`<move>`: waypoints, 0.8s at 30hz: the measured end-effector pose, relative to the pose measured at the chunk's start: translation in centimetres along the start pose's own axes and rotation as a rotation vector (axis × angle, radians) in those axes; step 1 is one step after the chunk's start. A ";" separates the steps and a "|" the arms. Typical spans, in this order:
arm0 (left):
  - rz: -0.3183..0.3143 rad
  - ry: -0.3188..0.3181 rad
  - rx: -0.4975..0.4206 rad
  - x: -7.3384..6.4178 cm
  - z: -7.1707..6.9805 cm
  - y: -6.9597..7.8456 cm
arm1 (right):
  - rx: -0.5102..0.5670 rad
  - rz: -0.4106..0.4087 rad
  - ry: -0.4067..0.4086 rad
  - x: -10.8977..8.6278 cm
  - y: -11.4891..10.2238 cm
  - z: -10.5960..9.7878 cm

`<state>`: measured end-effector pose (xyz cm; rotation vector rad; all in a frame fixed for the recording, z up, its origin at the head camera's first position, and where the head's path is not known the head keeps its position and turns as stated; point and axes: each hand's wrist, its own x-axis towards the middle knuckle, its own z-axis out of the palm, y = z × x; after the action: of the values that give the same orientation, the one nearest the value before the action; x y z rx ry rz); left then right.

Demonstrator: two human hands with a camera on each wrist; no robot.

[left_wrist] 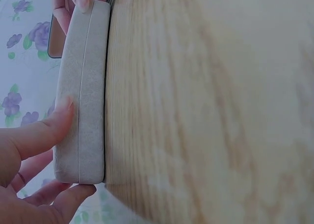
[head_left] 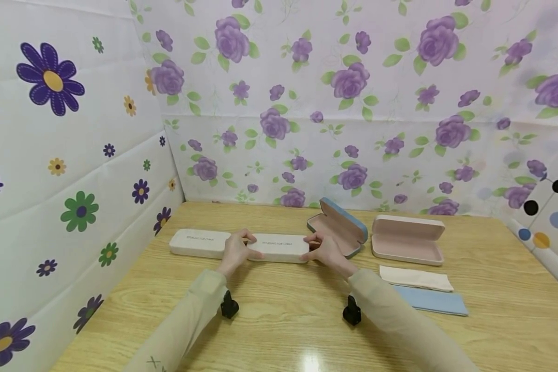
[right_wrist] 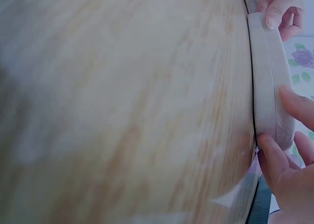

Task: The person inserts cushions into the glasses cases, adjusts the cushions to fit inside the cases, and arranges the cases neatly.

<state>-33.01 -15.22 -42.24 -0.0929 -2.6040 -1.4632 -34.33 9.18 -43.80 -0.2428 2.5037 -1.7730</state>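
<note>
Pale beige sleeves point(head_left: 181, 320) reach across a glossy counter point(head_left: 279, 310) of yellowish wood grain toward a closed, off-white, rounded oblong case point(head_left: 279, 248) that looks leather-like. Both hands grasp it: the left hand point(head_left: 236, 250) pinches its left end and the right hand point(head_left: 327, 252) its right end. It sits at the counter's surface; whether its full weight rests there I cannot tell. Judging by this two-ended grip, positioning the off-white case is the step in hand; the next move would call for keeping it level and easing both hands away evenly.

Just right of the off-white case, behind the right hand, a blue hard-shell case point(head_left: 339, 231) stands open at an angle, its lining dusty pink. Farther right is an open whitish case point(head_left: 406, 240), smooth-edged and pink inside. Left of the off-white case lies a matching closed white case point(head_left: 197, 243); the left hand hides whether they touch. Nearer the person and well to its right are a flat, folded light-blue cloth point(head_left: 432, 300) and a soft-looking cream cloth point(head_left: 416, 278). Smallest is the dark lettering point(head_left: 277, 243) on its matte lid, above a fine seam along the side.
</note>
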 end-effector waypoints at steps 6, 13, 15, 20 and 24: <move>0.005 -0.011 0.043 0.2 0.0 -0.1 | -0.012 0.010 -0.013 0.2 0.0 0.1; 0.009 -0.016 0.036 0.4 0.1 0.2 | -0.023 0.017 -0.016 0.3 -0.3 0.0; 0.020 -0.018 0.032 0.3 0.1 0.2 | -0.030 0.017 -0.012 0.3 -0.3 -0.1; 0.027 -0.028 0.025 0.3 0.2 -0.1 | -0.023 0.012 -0.012 0.3 -0.1 0.0; 0.073 -0.040 0.092 0.6 0.0 0.0 | 0.000 -0.017 -0.041 0.3 -0.3 -0.2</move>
<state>-33.63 -15.17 -42.12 -0.2062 -2.6644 -1.3287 -34.63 9.23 -43.46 -0.2988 2.4809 -1.7555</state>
